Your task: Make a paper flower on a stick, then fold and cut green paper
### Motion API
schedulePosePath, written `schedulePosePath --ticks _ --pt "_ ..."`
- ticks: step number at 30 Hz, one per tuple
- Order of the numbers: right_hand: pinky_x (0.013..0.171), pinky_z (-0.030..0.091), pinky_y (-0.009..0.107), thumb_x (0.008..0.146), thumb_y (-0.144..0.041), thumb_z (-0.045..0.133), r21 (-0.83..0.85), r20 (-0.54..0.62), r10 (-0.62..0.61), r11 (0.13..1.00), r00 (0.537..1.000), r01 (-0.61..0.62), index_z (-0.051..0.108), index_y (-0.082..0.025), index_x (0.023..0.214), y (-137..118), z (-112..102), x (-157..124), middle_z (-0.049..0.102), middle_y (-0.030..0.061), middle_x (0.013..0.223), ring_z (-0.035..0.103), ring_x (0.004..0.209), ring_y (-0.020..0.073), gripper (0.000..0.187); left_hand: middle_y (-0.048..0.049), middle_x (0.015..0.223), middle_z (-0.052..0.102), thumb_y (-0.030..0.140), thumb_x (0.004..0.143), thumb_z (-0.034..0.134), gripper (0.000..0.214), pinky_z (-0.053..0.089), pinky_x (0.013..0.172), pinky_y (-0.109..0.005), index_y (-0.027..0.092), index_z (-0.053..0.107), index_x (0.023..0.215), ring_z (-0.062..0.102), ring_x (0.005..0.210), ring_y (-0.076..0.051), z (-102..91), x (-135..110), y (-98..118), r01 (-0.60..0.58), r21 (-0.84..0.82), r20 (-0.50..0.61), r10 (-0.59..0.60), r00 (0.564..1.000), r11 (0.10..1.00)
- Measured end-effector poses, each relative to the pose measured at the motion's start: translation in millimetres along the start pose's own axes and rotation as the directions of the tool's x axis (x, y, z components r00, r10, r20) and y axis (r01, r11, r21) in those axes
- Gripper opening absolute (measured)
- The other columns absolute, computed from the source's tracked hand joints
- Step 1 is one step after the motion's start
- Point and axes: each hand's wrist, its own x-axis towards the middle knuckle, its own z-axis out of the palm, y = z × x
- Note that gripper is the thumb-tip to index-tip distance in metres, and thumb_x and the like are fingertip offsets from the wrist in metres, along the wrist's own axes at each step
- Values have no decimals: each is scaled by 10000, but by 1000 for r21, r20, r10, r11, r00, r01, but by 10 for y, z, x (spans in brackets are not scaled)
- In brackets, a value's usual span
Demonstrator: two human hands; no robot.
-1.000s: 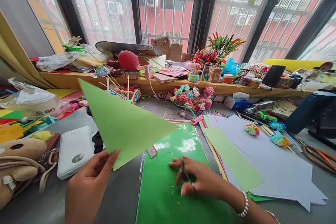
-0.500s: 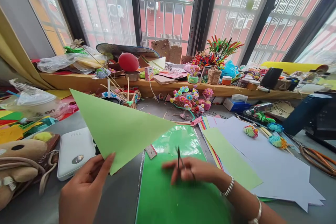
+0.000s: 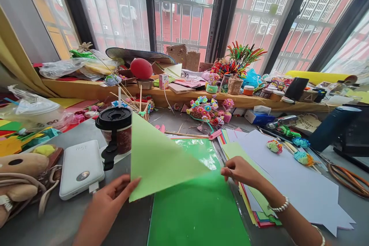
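Observation:
My left hand (image 3: 115,196) pinches a light green sheet of paper (image 3: 161,161) by its lower left corner, thumb on the front face. The triangular sheet is held up, its pointed end toward the right. Just right of that tip is my right hand (image 3: 242,173), fingers curled closed around small dark scissors, which are mostly hidden by the fingers. Under both lies a glossy green sheet pack (image 3: 198,211) in clear plastic.
A black-lidded cup (image 3: 115,123) and a white power bank (image 3: 82,171) stand left. White paper (image 3: 302,184) and a light green strip lie right. Orange-handled scissors (image 3: 347,178) rest at far right. Crochet flowers (image 3: 204,109) sit behind, below a cluttered sill.
My left hand has moved the green paper right and slightly down, uncovering the cup. My right hand has moved right and up, and the scissor blades no longer show clearly.

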Motion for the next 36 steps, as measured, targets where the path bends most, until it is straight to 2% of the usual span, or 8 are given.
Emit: schedulePosePath --ticks 4,8,13,20,25,28,31,36 --pt "418 246 227 651 -694 405 -477 -282 16 865 959 -154 549 -160 455 122 -244 -132 561 50 449 514 461 157 586 14 582 628 502 565 567 323 459 474 -200 196 635 642 572 574 -180 85 -23 3 47 -4 168 -46 985 999" --pt "457 272 241 670 -643 453 -606 -426 5 741 905 -289 608 -194 583 244 -319 -157 615 63 538 553 572 209 483 6 643 654 450 565 584 265 459 550 -198 206 623 659 596 679 -199 92 -22 -6 64 -82 242 -42 969 995" --pt "433 280 223 650 -538 557 -477 -332 144 827 932 -298 587 -174 542 379 -355 -53 587 33 489 511 486 156 381 11 576 607 465 581 575 277 407 512 -202 192 607 618 547 595 -171 78 2 -18 81 -66 295 -59 954 994" --pt "384 269 188 597 -471 613 -214 -58 259 940 964 -265 507 -161 489 444 -469 53 463 -31 363 394 359 80 345 64 459 319 611 553 516 453 262 443 -197 187 378 471 319 452 -101 125 -8 28 14 71 188 -27 982 997" --pt "365 265 190 611 -513 575 -262 -194 305 900 932 -349 440 -178 450 416 -488 96 434 -30 327 371 334 79 396 65 473 197 681 566 426 533 211 434 -202 198 222 472 252 446 -98 114 -11 32 -4 211 96 -17 995 977" --pt "389 314 185 626 -479 572 -216 -202 308 912 930 -349 487 -172 480 389 -505 103 520 -4 384 438 367 92 350 58 453 224 674 597 401 518 218 431 -207 195 258 459 279 442 -104 63 -19 20 5 245 71 -23 997 970" --pt "422 361 178 618 -444 592 -146 -126 307 935 943 -324 511 -167 511 389 -538 104 579 7 440 508 400 101 308 40 462 408 658 613 403 477 298 449 -210 195 435 499 402 480 -132 4 -39 5 -7 154 107 -10 994 988" --pt "340 299 187 585 -428 623 -242 -106 328 907 939 -344 507 -169 480 440 -546 112 458 -37 311 428 309 94 303 14 611 612 603 563 498 387 409 581 -224 223 571 590 547 648 -197 -60 -75 8 8 -43 186 0 983 999"
